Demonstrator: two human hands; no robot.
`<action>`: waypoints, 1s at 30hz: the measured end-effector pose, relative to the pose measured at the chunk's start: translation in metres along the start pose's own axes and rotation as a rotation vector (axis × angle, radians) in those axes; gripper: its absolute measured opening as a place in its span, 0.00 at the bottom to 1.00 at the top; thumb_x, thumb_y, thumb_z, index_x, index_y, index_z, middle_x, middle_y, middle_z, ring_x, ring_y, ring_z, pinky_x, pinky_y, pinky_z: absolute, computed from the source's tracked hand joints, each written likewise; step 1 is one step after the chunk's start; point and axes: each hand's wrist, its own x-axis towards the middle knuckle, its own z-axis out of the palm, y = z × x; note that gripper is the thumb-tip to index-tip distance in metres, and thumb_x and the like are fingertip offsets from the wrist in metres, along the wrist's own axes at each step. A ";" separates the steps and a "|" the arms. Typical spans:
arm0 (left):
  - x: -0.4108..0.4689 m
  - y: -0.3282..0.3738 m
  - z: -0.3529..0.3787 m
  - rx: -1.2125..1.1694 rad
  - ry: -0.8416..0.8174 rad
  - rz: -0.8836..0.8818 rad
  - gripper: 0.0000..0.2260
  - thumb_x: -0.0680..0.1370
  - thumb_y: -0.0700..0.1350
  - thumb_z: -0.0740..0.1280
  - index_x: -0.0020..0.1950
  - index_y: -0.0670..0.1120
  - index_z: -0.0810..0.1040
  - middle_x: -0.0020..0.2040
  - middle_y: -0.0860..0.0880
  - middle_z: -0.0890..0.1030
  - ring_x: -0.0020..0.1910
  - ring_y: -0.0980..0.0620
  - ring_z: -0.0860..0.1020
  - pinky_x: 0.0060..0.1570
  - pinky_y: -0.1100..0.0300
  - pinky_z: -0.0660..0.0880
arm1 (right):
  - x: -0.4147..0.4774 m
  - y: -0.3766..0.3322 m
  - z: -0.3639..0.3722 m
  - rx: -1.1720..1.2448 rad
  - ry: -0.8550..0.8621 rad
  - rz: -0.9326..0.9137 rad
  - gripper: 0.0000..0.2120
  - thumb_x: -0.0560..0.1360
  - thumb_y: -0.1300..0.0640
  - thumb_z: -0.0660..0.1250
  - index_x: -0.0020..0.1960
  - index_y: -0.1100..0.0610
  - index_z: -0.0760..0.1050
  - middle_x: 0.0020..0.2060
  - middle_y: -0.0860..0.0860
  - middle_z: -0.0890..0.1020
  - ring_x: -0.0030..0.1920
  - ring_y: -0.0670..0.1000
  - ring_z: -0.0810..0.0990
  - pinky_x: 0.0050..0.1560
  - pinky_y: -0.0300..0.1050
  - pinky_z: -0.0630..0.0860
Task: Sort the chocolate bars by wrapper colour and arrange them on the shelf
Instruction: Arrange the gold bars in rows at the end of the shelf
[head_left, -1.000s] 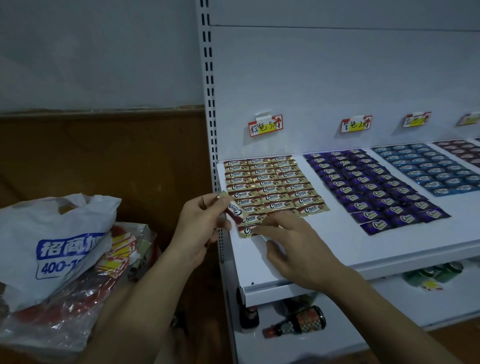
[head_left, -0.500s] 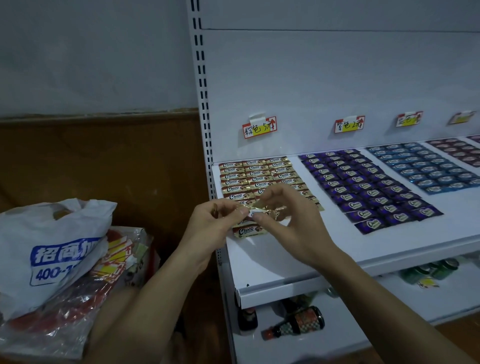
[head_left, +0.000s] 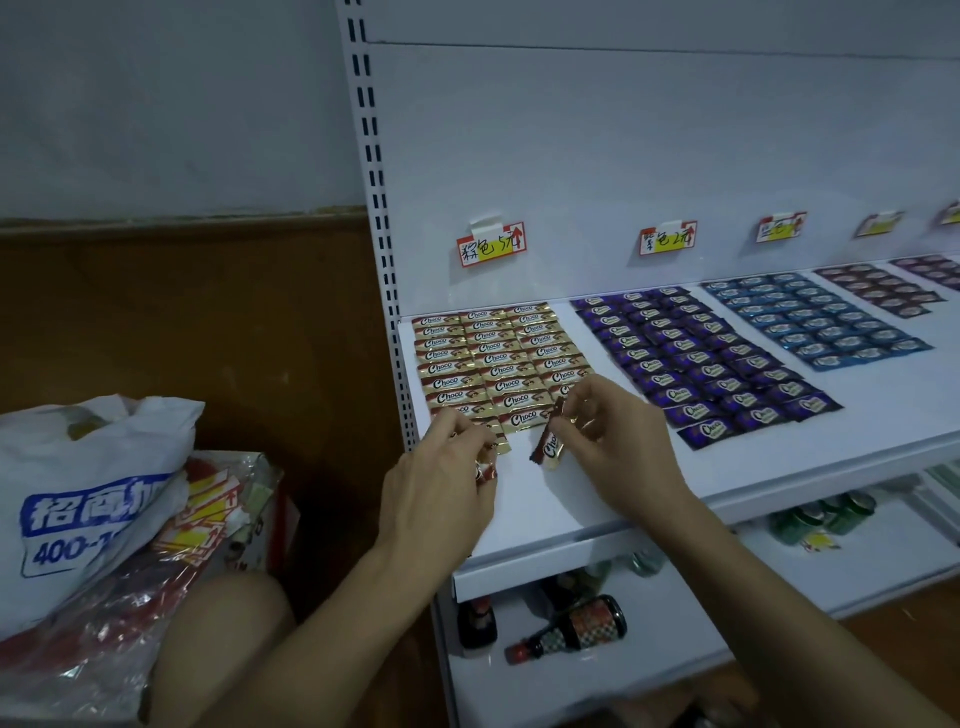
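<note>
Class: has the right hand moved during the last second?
Yes. The right hand has shifted right along the front of the gold bars, now pinching a bar.

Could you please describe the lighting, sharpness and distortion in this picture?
Head view: dim, bluish, even light, no hard shadows; the perforated upright slants and bows slightly from the wide lens; the gold bars read sharply; the bar in the right hand is slightly soft; the farthest bars are too small to read.

Head-worn view, forward and down, close over shelf (head_left: 571, 525)
</note>
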 end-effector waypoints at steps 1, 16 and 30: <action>0.000 0.001 -0.001 0.015 -0.016 -0.002 0.10 0.77 0.47 0.71 0.58 0.52 0.80 0.56 0.55 0.74 0.44 0.51 0.79 0.38 0.54 0.81 | -0.003 0.002 0.002 -0.067 0.022 0.005 0.10 0.74 0.52 0.75 0.40 0.48 0.73 0.30 0.43 0.77 0.32 0.43 0.77 0.32 0.37 0.69; -0.004 0.002 -0.003 0.048 -0.052 -0.011 0.09 0.79 0.49 0.69 0.59 0.52 0.80 0.58 0.56 0.73 0.45 0.51 0.79 0.42 0.55 0.80 | -0.020 0.012 0.010 -0.245 -0.106 -0.337 0.07 0.74 0.57 0.71 0.52 0.53 0.83 0.47 0.47 0.80 0.49 0.49 0.77 0.46 0.47 0.78; -0.004 -0.001 -0.001 0.021 -0.050 0.005 0.08 0.79 0.49 0.69 0.57 0.53 0.80 0.56 0.57 0.73 0.45 0.52 0.79 0.40 0.55 0.81 | -0.019 0.009 0.009 -0.245 -0.134 -0.354 0.12 0.75 0.52 0.66 0.56 0.52 0.82 0.51 0.46 0.82 0.52 0.49 0.76 0.49 0.48 0.78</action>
